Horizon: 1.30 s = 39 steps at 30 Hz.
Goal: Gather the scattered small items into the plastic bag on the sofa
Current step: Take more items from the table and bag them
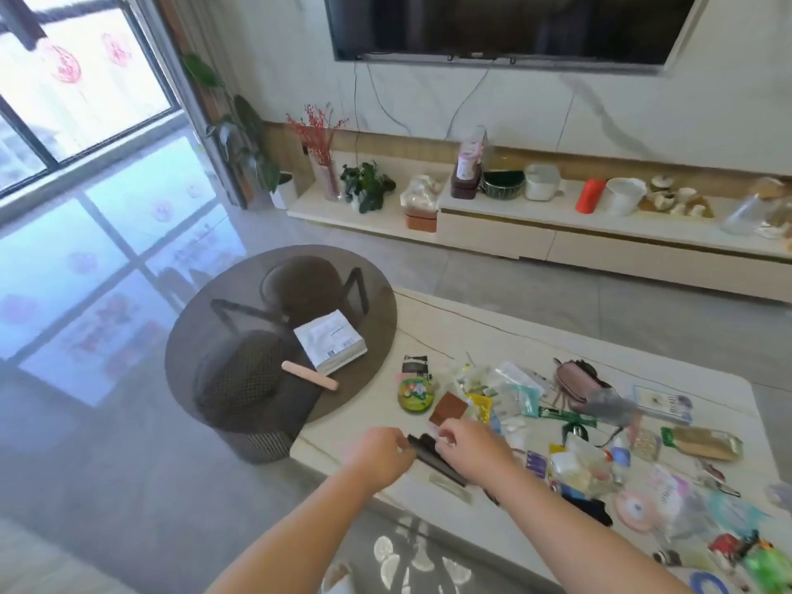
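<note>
Now my left hand point(381, 454) and right hand point(467, 443) both pinch the dark flat item point(433, 458); I'd lift it level off the surface point(471, 332).

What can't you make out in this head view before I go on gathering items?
- Sofa and plastic bag: not in the head view at all.
- Dark flat item: partly hidden by the left hand and right hand gripping it; unidentifiable.
- Grey object by the pink pouch: motion-blurred.
- Clutter at the table's lower right: cut off by the frame edge.
</note>
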Tool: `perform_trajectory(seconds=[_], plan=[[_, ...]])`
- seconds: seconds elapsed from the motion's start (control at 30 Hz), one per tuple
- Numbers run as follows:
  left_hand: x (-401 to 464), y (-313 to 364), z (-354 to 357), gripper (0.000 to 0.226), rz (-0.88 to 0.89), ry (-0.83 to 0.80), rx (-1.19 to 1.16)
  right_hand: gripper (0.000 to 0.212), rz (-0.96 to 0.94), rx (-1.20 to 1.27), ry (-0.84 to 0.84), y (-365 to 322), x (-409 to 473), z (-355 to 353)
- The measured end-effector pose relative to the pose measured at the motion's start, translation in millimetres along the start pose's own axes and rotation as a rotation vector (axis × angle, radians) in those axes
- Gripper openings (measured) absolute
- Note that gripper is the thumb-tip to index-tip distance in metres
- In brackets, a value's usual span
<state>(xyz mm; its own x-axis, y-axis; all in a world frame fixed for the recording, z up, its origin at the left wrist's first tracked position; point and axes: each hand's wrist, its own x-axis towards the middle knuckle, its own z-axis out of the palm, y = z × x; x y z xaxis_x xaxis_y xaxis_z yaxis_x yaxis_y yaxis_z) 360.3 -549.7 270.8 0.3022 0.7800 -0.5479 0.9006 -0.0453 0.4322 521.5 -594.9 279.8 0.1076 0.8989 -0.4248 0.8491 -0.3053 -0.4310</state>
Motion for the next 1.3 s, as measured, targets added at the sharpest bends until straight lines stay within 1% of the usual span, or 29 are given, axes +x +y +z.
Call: perform_trajectory(seconds=[0.03,0.1,0.33,0.53,0.73,0.87,0.97,1.13,1.3], plan=[[4,-14,-8,0.030,-0.010,0.005,0.000,0.031,0.004,0.013,0.003,-12,11,6],[13,-43,-26,0.029,-0.034,0.007,-0.028,0.037,0.022,0.039,-0.006,-37,33,17],[39,-132,-75,0.032,-0.096,-0.010,-0.038,0.035,0.057,0.088,-0.028,-115,91,55],[65,-173,-102,0.029,-0.132,0.009,-0.022,0.036,0.083,0.052,-0.090,-149,133,66],[104,-189,-121,0.026,-0.203,0.014,-0.099,0.035,0.075,0.055,-0.114,-162,185,62],[137,-193,-128,0.026,-0.265,0.012,-0.163,0.029,0.063,0.026,-0.142,-158,225,65],[172,-199,-127,0.020,-0.303,0.012,-0.196,0.031,0.046,0.001,-0.169,-153,261,72],[233,-217,-121,0.027,-0.342,-0.025,-0.170,0.032,0.012,-0.046,-0.197,-151,326,83],[296,-243,-112,0.047,-0.391,-0.026,-0.193,0.032,0.009,-0.092,-0.179,-149,395,98]])
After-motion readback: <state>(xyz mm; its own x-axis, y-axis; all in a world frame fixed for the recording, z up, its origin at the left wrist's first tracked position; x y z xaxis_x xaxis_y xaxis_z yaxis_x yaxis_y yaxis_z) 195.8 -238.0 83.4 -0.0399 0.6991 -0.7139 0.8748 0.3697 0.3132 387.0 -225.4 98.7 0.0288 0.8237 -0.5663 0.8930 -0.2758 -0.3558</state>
